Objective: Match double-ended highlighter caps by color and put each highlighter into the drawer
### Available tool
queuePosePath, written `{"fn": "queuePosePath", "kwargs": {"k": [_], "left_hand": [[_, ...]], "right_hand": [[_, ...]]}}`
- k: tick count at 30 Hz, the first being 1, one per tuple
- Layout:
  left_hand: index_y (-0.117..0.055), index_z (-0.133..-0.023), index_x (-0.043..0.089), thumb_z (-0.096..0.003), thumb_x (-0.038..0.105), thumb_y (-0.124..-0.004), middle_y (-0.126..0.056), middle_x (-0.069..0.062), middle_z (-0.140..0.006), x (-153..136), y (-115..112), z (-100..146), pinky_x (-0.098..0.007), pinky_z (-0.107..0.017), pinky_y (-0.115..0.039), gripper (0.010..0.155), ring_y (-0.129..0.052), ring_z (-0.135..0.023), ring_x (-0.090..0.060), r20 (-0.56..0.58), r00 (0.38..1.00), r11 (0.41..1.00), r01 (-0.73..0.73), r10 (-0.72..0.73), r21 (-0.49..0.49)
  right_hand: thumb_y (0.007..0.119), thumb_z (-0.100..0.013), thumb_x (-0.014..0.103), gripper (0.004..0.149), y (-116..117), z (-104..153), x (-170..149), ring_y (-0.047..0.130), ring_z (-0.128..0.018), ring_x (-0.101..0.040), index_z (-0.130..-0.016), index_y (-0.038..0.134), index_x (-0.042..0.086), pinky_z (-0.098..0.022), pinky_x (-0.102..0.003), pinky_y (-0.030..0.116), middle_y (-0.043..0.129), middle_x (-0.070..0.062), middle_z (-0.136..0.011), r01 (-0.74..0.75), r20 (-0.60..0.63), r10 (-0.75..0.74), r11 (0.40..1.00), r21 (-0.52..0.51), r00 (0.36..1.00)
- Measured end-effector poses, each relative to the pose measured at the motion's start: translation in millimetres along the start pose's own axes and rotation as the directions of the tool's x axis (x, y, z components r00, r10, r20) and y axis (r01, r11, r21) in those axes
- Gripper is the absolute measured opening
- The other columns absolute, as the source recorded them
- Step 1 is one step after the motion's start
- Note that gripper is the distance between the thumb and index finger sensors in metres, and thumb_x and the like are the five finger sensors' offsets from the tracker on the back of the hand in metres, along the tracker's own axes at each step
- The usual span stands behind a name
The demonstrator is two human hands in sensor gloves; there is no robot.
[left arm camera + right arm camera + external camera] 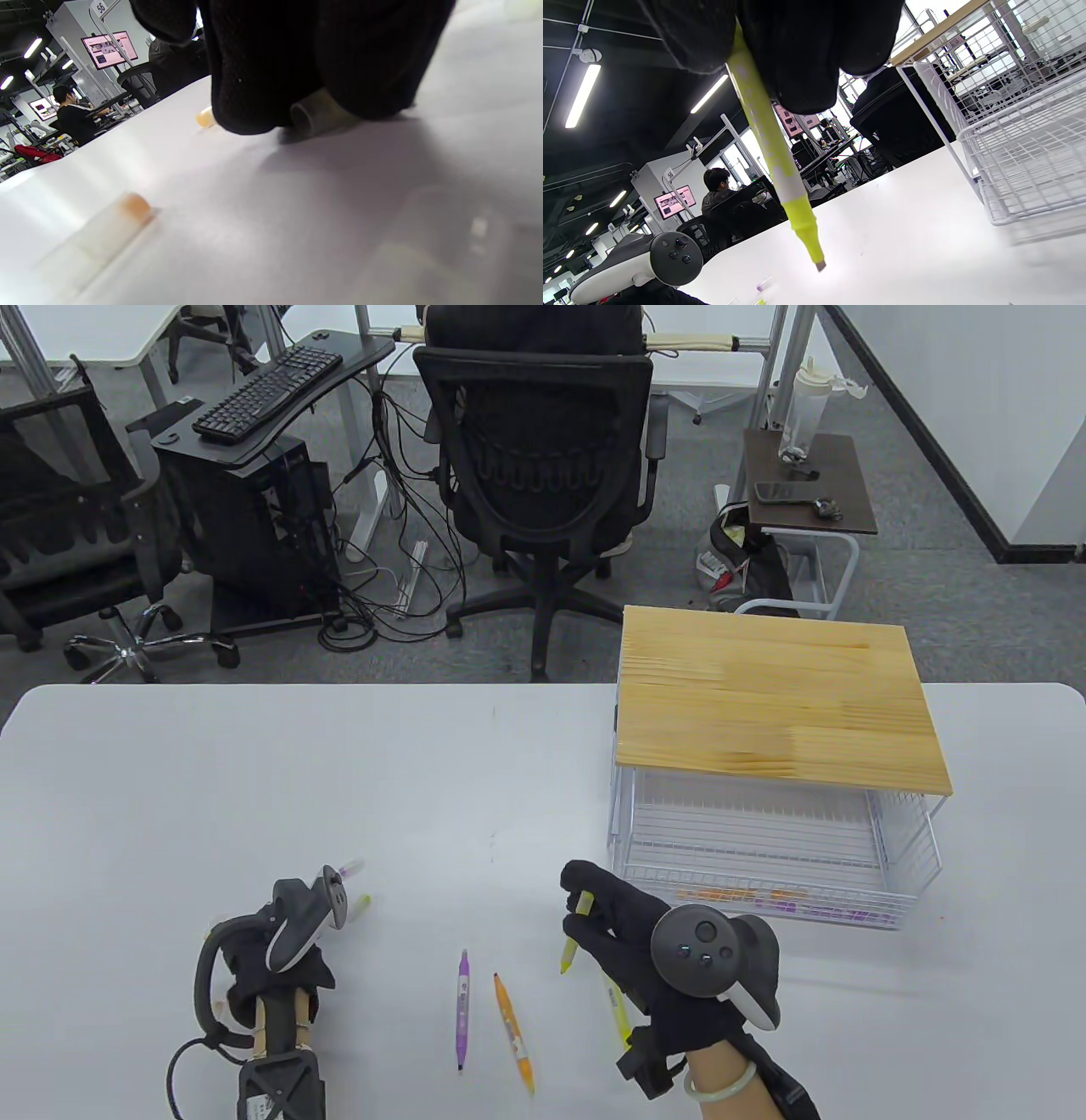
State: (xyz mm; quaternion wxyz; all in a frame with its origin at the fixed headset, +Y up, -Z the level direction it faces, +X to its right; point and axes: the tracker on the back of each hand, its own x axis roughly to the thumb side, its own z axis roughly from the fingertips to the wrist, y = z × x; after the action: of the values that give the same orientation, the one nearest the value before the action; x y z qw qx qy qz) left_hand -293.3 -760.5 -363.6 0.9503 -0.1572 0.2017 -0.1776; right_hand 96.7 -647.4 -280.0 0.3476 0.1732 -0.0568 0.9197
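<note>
Above the white table, the gloved right hand pinched an uncapped yellow-green highlighter; the left hand pressed on a clear cap. Bare nib might smear the tabletop.

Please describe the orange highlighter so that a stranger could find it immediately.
On the white table, look near the front edge, between the two gloved hands. Two pens lie side by side there; the orange highlighter is the right one, next to the purple highlighter.

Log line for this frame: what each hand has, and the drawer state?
right hand: holds uncapped yellow highlighter | left hand: on a cap at table | drawer: open, highlighters inside
</note>
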Motion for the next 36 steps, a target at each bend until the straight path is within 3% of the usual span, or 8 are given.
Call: {"fn": "queuePosePath", "kwargs": {"k": [5, 9, 12, 15, 17, 21, 26, 36], "left_hand": [[-0.069, -0.102, 0.026, -0.0437, 0.032, -0.080, -0.094, -0.001, -0.086, -11, 14, 22, -0.057, -0.070, -0.061, 0.059, -0.099, -0.068, -0.021, 0.083, 0.989, 0.989, -0.132, 0.126, 0.070], [-0.079, -0.096, 0.026, -0.0470, 0.032, -0.071, -0.090, -0.005, -0.088, -24, 37, 50, -0.058, -0.067, -0.063, 0.049, -0.097, -0.068, -0.024, 0.232, 0.905, 0.903, -0.397, 0.356, 0.163], [-0.083, -0.091, 0.021, -0.0464, 0.038, -0.074, -0.095, -0.004, -0.080, -27, 51, 68, -0.056, -0.063, -0.067, 0.049, -0.099, -0.059, -0.022, 0.389, 0.742, 0.742, -0.644, 0.546, 0.187], [-0.084, -0.090, 0.018, -0.0469, 0.039, -0.074, -0.097, -0.006, -0.076, -21, 54, 73, -0.054, -0.061, -0.069, 0.048, -0.100, -0.054, -0.022, 0.502, 0.519, 0.558, -0.826, 0.692, 0.086], [-0.083, -0.090, 0.015, -0.0478, 0.034, -0.073, -0.096, -0.009, -0.079, -15, 54, 73, -0.054, -0.062, -0.068, 0.047, -0.101, -0.055, -0.023, 0.542, 0.390, 0.476, -0.879, 0.744, -0.022], [-0.082, -0.090, 0.011, -0.0495, 0.031, -0.071, -0.097, -0.012, -0.077, -3, 52, 71, -0.052, -0.061, -0.068, 0.046, -0.102, -0.053, -0.023, 0.567, 0.216, 0.388, -0.899, 0.795, -0.202], [-0.082, -0.089, 0.010, -0.0500, 0.031, -0.071, -0.098, -0.012, -0.074, 5, 55, 74, -0.050, -0.060, -0.070, 0.046, -0.103, -0.051, -0.022, 0.593, 0.185, 0.398, -0.882, 0.784, -0.250], [-0.082, -0.089, 0.010, -0.0504, 0.032, -0.070, -0.099, -0.012, -0.073, 12, 58, 77, -0.050, -0.060, -0.071, 0.046, -0.104, -0.050, -0.022, 0.611, 0.130, 0.384, -0.871, 0.781, -0.306]], "right_hand": [[0.076, -0.061, 0.045, 0.047, -3, -2, -5, 0.096, -0.078, -0.011, -0.102, 0.053, 0.041, -0.080, -0.035, 0.071, 0.080, 0.010, -0.099, 0.041, -0.006, -0.041, 0.999, 0.023, 0.999], [0.077, -0.057, 0.050, 0.046, 5, -8, -13, 0.095, -0.067, -0.011, -0.097, 0.058, 0.040, -0.077, -0.037, 0.072, 0.083, 0.008, -0.090, 0.072, -0.031, -0.070, 0.994, 0.079, 0.997], [0.076, -0.056, 0.053, 0.045, 15, -12, -18, 0.090, -0.060, -0.009, -0.096, 0.056, 0.043, -0.077, -0.038, 0.070, 0.082, 0.014, -0.080, 0.031, -0.061, -0.026, 0.996, 0.088, 0.998], [0.074, -0.061, 0.048, 0.043, 23, -14, -23, 0.089, -0.074, -0.012, -0.099, 0.053, 0.045, -0.083, -0.042, 0.064, 0.079, 0.014, -0.092, 0.053, -0.071, -0.044, 0.990, 0.132, 0.996], [0.071, -0.064, 0.045, 0.043, 26, -15, -26, 0.083, -0.088, -0.015, -0.101, 0.050, 0.048, -0.086, -0.047, 0.057, 0.073, 0.014, -0.103, 0.094, -0.072, -0.082, 0.981, 0.167, 0.994], [0.065, -0.068, 0.045, 0.044, 29, -17, -33, 0.077, -0.097, -0.015, -0.106, 0.042, 0.048, -0.089, -0.048, 0.051, 0.065, 0.015, -0.110, 0.192, -0.084, -0.177, 0.956, 0.222, 0.981], [0.062, -0.070, 0.046, 0.044, 31, -20, -34, 0.073, -0.101, -0.012, -0.106, 0.038, 0.049, -0.091, -0.047, 0.047, 0.060, 0.018, -0.113, 0.293, -0.070, -0.285, 0.915, 0.278, 0.956], [0.061, -0.070, 0.047, 0.044, 35, -20, -33, 0.072, -0.101, -0.012, -0.106, 0.037, 0.050, -0.091, -0.046, 0.046, 0.060, 0.019, -0.113, 0.286, -0.072, -0.277, 0.914, 0.287, 0.958]]}}
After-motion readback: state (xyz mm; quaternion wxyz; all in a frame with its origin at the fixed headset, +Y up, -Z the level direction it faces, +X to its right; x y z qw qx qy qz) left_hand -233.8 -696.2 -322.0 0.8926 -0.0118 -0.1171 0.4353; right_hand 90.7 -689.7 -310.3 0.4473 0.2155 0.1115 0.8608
